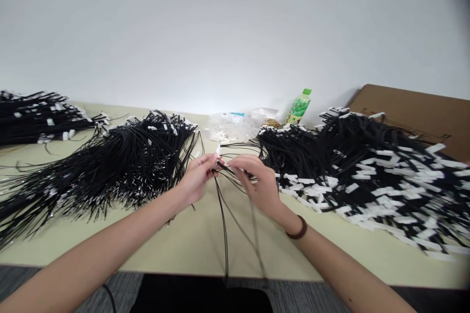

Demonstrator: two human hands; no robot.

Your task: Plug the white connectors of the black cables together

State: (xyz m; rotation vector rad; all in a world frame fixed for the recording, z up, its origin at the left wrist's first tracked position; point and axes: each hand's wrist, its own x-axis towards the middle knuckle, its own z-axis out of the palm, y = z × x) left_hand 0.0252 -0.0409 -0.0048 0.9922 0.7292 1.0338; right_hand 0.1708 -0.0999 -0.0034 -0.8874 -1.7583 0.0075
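Note:
Above the middle of the table, my left hand (200,176) pinches a small white connector (219,150) with black wires. My right hand (257,181) is close on its right, fingertips closed around a black wire (227,168) that runs to the connector. Loose wires (223,225) hang from my left hand down past the table's front edge. Other thin wires run from the connector toward the pile on the right. The exact spot where the wire meets the connector is partly hidden by my fingers.
A heap of black wires (125,156) lies left, another bundle (29,117) farther left. To the right is a large pile of wires with white connectors (396,176). At the back are a plastic bag (231,127), a green-capped bottle (299,106) and a cardboard box (414,112).

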